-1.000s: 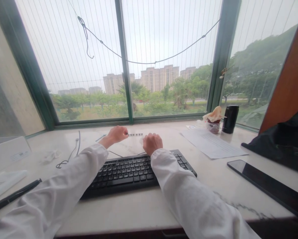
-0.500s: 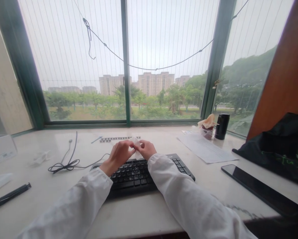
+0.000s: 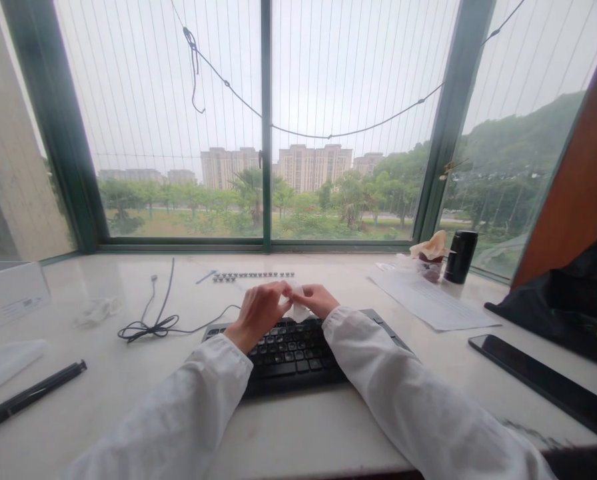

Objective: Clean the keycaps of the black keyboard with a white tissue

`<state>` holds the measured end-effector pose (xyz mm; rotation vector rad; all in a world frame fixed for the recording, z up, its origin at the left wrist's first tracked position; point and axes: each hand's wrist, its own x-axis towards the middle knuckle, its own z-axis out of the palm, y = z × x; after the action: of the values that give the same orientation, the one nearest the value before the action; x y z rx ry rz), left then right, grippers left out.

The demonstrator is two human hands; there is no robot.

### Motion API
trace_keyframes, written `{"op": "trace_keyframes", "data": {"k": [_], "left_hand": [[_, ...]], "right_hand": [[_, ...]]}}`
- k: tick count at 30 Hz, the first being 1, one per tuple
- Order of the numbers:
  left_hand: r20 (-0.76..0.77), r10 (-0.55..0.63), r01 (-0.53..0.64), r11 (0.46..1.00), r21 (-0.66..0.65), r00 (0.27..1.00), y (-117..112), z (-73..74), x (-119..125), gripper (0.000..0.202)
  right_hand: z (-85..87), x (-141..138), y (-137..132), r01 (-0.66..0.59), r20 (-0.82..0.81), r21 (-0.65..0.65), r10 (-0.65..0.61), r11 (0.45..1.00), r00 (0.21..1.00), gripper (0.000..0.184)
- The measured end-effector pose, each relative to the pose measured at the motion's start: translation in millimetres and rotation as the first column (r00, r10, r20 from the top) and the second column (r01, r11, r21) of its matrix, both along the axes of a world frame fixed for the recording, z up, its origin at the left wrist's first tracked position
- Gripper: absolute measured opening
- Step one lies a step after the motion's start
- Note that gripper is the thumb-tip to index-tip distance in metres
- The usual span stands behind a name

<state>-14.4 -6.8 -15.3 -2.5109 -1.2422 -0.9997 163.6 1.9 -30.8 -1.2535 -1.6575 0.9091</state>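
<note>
My left hand (image 3: 259, 312) and my right hand (image 3: 320, 299) meet above the back of a black keyboard (image 3: 298, 353). Both pinch a small white wipe (image 3: 296, 307) held between them. Behind the hands a row of small dark keycaps (image 3: 253, 275) lies on the pale counter (image 3: 128, 373), with a thin blue tool (image 3: 206, 276) at its left end. Both arms are in white sleeves.
A black cable (image 3: 151, 323) coils left of the keyboard, near a crumpled white scrap (image 3: 96, 310). A black pen (image 3: 28, 397) and white boxes lie far left. At right are paper sheets (image 3: 431, 300), a black cup (image 3: 461, 257), a phone (image 3: 546, 383) and a black bag (image 3: 568, 297).
My left hand left the row of keycaps at the back and came to my right hand; both now hold the white wipe over the keyboard. The camera shifted slightly.
</note>
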Motion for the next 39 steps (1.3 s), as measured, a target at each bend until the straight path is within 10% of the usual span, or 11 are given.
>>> {"op": "trace_keyframes", "data": {"k": [8, 21, 39], "left_hand": [[0.066, 0.026, -0.024, 0.999, -0.026, 0.997, 5, -3.1, -3, 0.013], [0.066, -0.125, 0.122, 0.991, 0.05, 0.99, 5, -6.5, -2, 0.014], [0.065, -0.068, 0.068, 0.998, 0.001, 0.996, 1, -0.3, -5, 0.011]], "right_hand": [[-5.2, 0, 7, -0.101, -0.256, -0.05, 0.085, 0.994, 0.963, 0.06], [-4.2, 6, 7, 0.026, 0.047, 0.031, -0.028, 0.999, 0.999, 0.055], [1.6, 2, 1, -0.025, -0.017, 0.025, 0.025, 0.999, 1.0, 0.061]]}}
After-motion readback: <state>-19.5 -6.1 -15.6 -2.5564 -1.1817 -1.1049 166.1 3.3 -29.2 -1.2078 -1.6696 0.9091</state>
